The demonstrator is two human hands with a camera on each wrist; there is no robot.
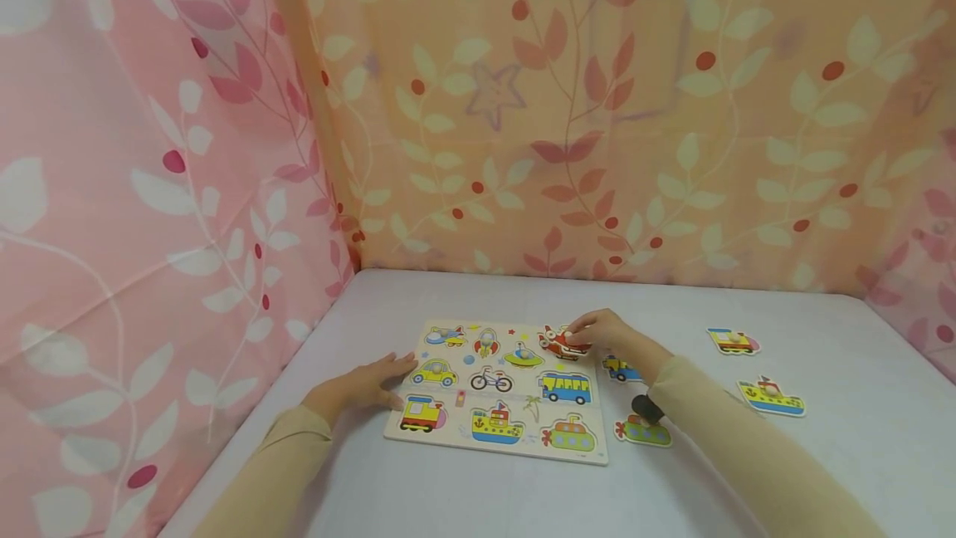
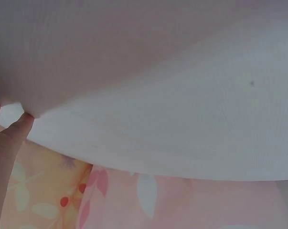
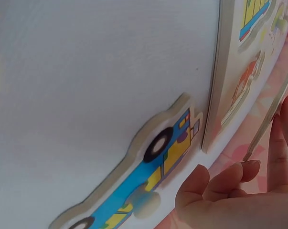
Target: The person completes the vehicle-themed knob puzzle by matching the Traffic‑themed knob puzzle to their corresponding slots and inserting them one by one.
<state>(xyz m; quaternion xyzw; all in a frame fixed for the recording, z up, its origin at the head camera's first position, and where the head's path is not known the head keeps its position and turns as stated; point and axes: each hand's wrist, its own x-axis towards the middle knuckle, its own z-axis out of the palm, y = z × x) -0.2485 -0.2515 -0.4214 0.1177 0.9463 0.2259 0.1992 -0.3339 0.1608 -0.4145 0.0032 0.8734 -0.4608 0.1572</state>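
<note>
Two hands at the puzzle board (image 1: 457, 430); you hold the red helicopter piece (image 1: 562, 344) at its top-right corner.

Your right hand (image 1: 608, 332) has fingers and thumb together, pinching the helicopter piece; the right wrist view shows it edge-on, tilted and raised off the board near the red printed recess. Your left hand (image 1: 366, 382) has its fingers apart, at the board's left edge beside the car and train pictures, gripping nothing. Just right of the board, on the white table (image 1: 463, 505): blue-and-yellow vehicle piece (image 1: 618, 369), and nearer you the green submarine piece (image 1: 648, 433). Farther right: train piece (image 1: 734, 343), then boat piece (image 1: 773, 398) nearer you.
</note>
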